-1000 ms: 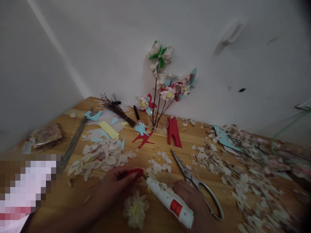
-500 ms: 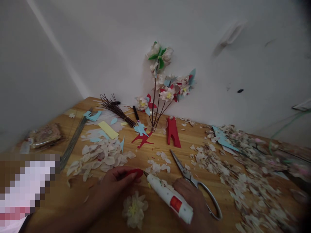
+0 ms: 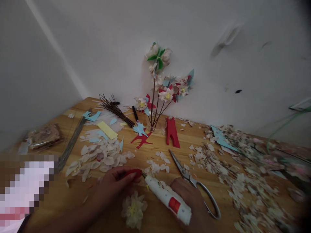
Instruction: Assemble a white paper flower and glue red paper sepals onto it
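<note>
Between the thumb and fingers of my left hand [image 3: 116, 183] is a small red paper piece [image 3: 136, 173], pinched low over the table. My right hand [image 3: 186, 194] grips a white glue gun [image 3: 165, 194] with a red patch on its side. Its dark nozzle points left and meets or nearly meets the red piece. A pale flower with a yellow centre [image 3: 134, 209] lies below, between my two hands. Silver scissors [image 3: 189, 176] rest beside my right hand, blades partly spread and pointing away. Part of the glue gun's grip is hidden by my right hand.
Flowers on brown stems [image 3: 155, 94] stand near the wall. Loose petals [image 3: 104, 157] lie at left, and more petals [image 3: 233, 174] cover the right side. Brown twigs [image 3: 116, 110], wires [image 3: 75, 139], a red paper cut-out [image 3: 172, 132] and blue scraps [image 3: 140, 128] are farther back.
The whole view has shifted very slightly. Both hands keep nearly the same pose, with the glue gun's nozzle still at the red paper piece.
</note>
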Motion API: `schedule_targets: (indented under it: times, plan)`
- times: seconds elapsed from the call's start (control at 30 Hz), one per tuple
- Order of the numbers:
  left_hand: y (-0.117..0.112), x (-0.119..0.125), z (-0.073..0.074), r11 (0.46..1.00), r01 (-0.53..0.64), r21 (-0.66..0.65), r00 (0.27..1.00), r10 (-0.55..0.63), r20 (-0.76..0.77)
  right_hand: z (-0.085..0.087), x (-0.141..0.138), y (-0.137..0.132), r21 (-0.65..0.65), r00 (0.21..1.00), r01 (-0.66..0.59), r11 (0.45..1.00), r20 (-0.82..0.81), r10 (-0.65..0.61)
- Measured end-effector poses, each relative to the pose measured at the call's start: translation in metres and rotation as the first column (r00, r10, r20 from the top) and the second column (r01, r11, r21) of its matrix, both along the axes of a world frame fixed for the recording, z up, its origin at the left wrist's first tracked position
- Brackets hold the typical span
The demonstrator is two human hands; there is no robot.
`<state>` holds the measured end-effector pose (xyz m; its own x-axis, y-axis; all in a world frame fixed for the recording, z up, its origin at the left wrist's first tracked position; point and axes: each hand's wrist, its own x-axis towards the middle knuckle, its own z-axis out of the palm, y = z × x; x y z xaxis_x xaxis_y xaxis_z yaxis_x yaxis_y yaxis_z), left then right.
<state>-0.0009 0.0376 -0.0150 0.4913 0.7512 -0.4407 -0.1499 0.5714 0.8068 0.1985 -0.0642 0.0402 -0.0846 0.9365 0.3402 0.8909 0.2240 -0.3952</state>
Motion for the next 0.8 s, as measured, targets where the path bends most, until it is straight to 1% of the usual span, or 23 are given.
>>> schedule_targets:
  times: [0.1,0.2,0.27,0.33,0.37,0.4,0.43,0.47,0.5,0.53,0.57,0.63,0.7,0.8]
  plan:
    - [-0.001,0.001,0.003,1.000,-0.005,-0.005,1.000,0.005,-0.028,0.001,0.000,0.001,0.009,0.999,0.006,1.000,0.052,-0.007]
    - [-0.002,0.001,0.006,1.000,-0.013,-0.007,0.999,0.013,-0.036,0.000,0.002,-0.002,0.042,0.998,0.039,0.998,0.036,-0.041]
    - [-0.003,0.001,0.007,1.000,-0.023,0.000,0.999,0.023,-0.031,-0.004,0.008,-0.004,0.056,0.996,0.082,0.995,-0.040,-0.080]
    - [-0.003,0.001,0.009,0.999,-0.035,0.006,0.999,0.035,-0.035,-0.012,0.018,-0.006,0.009,0.970,0.173,0.985,-0.176,-0.169]
    - [-0.003,0.001,0.010,0.999,-0.042,0.007,0.998,0.042,-0.038,-0.017,0.025,-0.006,-0.051,0.932,0.245,0.968,-0.263,-0.250]
    - [-0.002,0.001,0.012,0.999,-0.050,0.010,0.998,0.050,-0.039,-0.023,0.032,-0.005,-0.122,0.869,0.330,0.936,-0.348,-0.351]
    - [-0.002,0.001,0.013,0.998,-0.056,0.012,0.998,0.057,-0.038,-0.027,0.041,-0.004,-0.188,0.782,0.409,0.893,-0.432,-0.449]
    - [-0.001,0.001,0.014,0.998,-0.061,0.007,0.997,0.062,-0.035,-0.031,0.051,-0.003,-0.255,0.679,0.479,0.840,-0.500,-0.538]
    - [-0.001,0.001,0.015,0.998,-0.068,0.001,0.997,0.068,-0.028,-0.035,0.061,-0.002,-0.286,0.627,0.518,0.806,-0.515,-0.585]
    - [0.000,0.001,0.015,0.997,-0.076,-0.004,0.997,0.076,-0.021,-0.037,0.071,-0.001,-0.296,0.595,0.549,0.781,-0.519,-0.614]
    - [0.001,0.000,0.016,0.996,-0.083,-0.007,0.996,0.083,-0.014,-0.039,0.081,-0.001,-0.305,0.578,0.568,0.764,-0.513,-0.634]
    - [0.002,0.000,0.017,0.994,-0.111,-0.006,0.994,0.111,-0.001,-0.041,0.099,0.000,-0.299,0.568,0.593,0.748,-0.504,-0.651]
    - [0.003,-0.001,0.019,0.990,-0.144,-0.001,0.989,0.144,-0.007,-0.042,0.111,0.000,-0.291,0.574,0.597,0.748,-0.496,-0.651]
    - [0.004,-0.001,0.025,0.989,-0.146,0.021,0.989,0.145,0.016,-0.044,0.118,0.001,-0.296,0.603,0.572,0.765,-0.481,-0.637]
